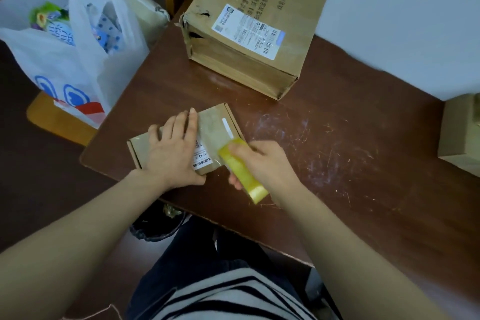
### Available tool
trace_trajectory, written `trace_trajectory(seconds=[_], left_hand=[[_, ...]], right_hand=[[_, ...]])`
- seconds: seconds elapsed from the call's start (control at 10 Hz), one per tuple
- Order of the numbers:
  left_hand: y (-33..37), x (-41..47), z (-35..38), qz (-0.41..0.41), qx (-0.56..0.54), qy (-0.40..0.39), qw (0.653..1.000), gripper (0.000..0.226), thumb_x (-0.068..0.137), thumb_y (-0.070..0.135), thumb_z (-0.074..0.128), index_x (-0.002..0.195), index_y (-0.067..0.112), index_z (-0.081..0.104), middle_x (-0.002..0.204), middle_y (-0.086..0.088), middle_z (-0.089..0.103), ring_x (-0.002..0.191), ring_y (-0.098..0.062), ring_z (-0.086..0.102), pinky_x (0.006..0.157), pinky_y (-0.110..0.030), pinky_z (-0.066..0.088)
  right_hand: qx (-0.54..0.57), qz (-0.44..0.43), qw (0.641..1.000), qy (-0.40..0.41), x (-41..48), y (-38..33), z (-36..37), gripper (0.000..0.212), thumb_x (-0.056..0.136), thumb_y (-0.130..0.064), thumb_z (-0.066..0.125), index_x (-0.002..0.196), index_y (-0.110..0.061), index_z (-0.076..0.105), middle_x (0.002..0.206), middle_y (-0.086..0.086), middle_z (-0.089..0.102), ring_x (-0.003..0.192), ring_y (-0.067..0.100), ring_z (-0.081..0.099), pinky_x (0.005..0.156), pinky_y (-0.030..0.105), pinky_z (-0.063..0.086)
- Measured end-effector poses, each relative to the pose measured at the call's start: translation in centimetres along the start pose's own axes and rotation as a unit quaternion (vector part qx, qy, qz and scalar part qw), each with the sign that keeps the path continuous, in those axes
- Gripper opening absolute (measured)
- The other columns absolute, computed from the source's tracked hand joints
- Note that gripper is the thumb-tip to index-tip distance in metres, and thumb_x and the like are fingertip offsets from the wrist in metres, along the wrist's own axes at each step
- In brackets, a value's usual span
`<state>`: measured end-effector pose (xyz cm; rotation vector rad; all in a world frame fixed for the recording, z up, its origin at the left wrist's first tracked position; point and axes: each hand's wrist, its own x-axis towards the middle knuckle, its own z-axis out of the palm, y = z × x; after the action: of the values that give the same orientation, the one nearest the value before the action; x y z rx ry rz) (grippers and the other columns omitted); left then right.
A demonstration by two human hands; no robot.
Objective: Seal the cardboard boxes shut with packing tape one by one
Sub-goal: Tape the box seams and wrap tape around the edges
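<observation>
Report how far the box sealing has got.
Nothing looks finished. In hand: left hand presses the small flat box, glossy tape across its lid; right hand holds the yellow tape roll at its edge. Probably left: the large torn box and the box at far right.

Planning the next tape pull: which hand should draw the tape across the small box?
Right. The right hand grips the tape roll at the small box's right edge, while the left hand lies flat on the box, steadying it.
</observation>
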<state>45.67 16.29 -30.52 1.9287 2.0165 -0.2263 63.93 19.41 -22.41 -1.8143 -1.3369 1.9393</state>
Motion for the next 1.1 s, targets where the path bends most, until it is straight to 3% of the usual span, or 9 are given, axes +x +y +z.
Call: trace_trajectory(seconds=[0.1, 0.3, 0.4, 0.5, 0.6, 0.7, 0.8, 1.0, 1.1], left_hand=[[-0.1, 0.2, 0.4, 0.0, -0.002, -0.004, 1.0, 0.152, 0.041, 0.069, 0.075, 0.148, 0.012, -0.017, 0.15, -0.008, 0.014, 0.137, -0.026, 0.015, 0.107, -0.052, 0.019], [-0.4, 0.4, 0.5, 0.006, -0.022, 0.008, 1.0, 0.152, 0.039, 0.067, 0.077, 0.146, 0.026, -0.024, 0.148, -0.009, 0.017, 0.137, -0.027, 0.017, 0.107, -0.054, 0.019], [-0.4, 0.4, 0.2, 0.01, -0.015, 0.006, 1.0, 0.149, 0.039, 0.067, 0.075, 0.142, 0.041, -0.029, 0.15, -0.011, 0.015, 0.136, -0.03, 0.016, 0.105, -0.054, 0.019], [-0.4, 0.3, 0.1, 0.027, 0.015, -0.004, 1.0, 0.136, 0.046, 0.073, 0.07, 0.143, 0.048, -0.021, 0.151, -0.014, 0.006, 0.137, -0.031, 0.01, 0.106, -0.055, 0.018], [-0.2, 0.1, 0.0, 0.036, 0.016, -0.023, 0.999, 0.124, 0.057, 0.074, 0.066, 0.145, 0.047, -0.018, 0.156, -0.015, -0.017, 0.144, -0.031, -0.009, 0.109, -0.06, 0.009], [0.5, -0.4, 0.0, 0.087, 0.048, -0.026, 0.995, 0.122, 0.069, 0.065, 0.067, 0.15, 0.027, -0.016, 0.144, -0.007, -0.047, 0.135, -0.023, -0.041, 0.109, -0.061, -0.012], [1.6, 0.0, 0.0, 0.108, 0.052, -0.005, 0.993, 0.132, 0.067, 0.059, 0.07, 0.148, 0.007, -0.02, 0.138, -0.007, -0.052, 0.131, -0.022, -0.043, 0.114, -0.047, -0.014], [2.4, 0.9, 0.8, 0.146, 0.038, -0.008, 0.989, 0.107, 0.086, 0.034, 0.059, 0.138, 0.01, -0.032, 0.148, -0.012, -0.035, 0.138, -0.025, -0.031, 0.114, -0.036, -0.02], [2.0, -0.5, 1.7, 0.235, 0.053, 0.072, 0.968, 0.083, 0.087, 0.017, 0.065, 0.149, 0.006, 0.011, 0.156, -0.019, 0.008, 0.144, -0.034, 0.011, 0.117, -0.043, 0.005]], right_hand=[[0.009, 0.086, 0.996, 0.014, -0.7, 3.1, 0.0, 0.043, 0.091, -0.035, 0.06, 0.07, 0.002, 0.063, 0.05, 0.013, 0.064, 0.038, 0.023, 0.057, 0.043, 0.025, 0.048], [-0.088, 0.182, 0.979, -0.037, 2.7, 3.4, 0.3, 0.042, 0.091, -0.034, 0.055, 0.092, 0.007, 0.051, 0.062, 0.019, 0.068, 0.049, 0.03, 0.065, 0.058, 0.034, 0.058], [-0.281, 0.16, 0.946, -0.017, 4.5, 2.4, 0.9, 0.026, 0.09, -0.033, 0.053, 0.1, -0.01, 0.058, 0.067, 0.0, 0.062, 0.043, 0.007, 0.059, 0.048, 0.017, 0.046], [-0.319, 0.157, 0.932, -0.071, 5.5, 0.9, 1.3, 0.037, 0.096, -0.023, 0.048, 0.13, -0.008, 0.052, 0.109, 0.011, 0.065, 0.095, 0.018, 0.067, 0.08, 0.026, 0.052], [-0.319, 0.193, 0.921, -0.112, 5.7, 0.0, 1.3, 0.041, 0.1, -0.015, 0.04, 0.137, 0.003, 0.044, 0.142, 0.021, 0.045, 0.131, 0.034, 0.042, 0.11, 0.042, 0.034], [-0.352, 0.18, 0.91, -0.124, 5.5, -0.3, 1.5, 0.04, 0.101, -0.013, 0.038, 0.137, 0.005, 0.042, 0.143, 0.023, 0.043, 0.133, 0.035, 0.04, 0.111, 0.042, 0.032], [-0.332, 0.179, 0.921, -0.097, 4.9, -0.7, 1.3, 0.041, 0.1, -0.015, 0.041, 0.136, 0.004, 0.044, 0.142, 0.022, 0.044, 0.132, 0.034, 0.042, 0.11, 0.04, 0.034], [-0.335, 0.173, 0.922, -0.089, 5.4, -0.3, 1.3, 0.042, 0.101, -0.017, 0.041, 0.136, 0.005, 0.043, 0.142, 0.022, 0.044, 0.132, 0.034, 0.041, 0.11, 0.041, 0.033], [-0.318, 0.191, 0.927, -0.053, 5.4, 0.2, 1.3, 0.045, 0.096, -0.023, 0.052, 0.134, 0.001, 0.048, 0.134, 0.017, 0.052, 0.122, 0.031, 0.051, 0.101, 0.034, 0.042]])
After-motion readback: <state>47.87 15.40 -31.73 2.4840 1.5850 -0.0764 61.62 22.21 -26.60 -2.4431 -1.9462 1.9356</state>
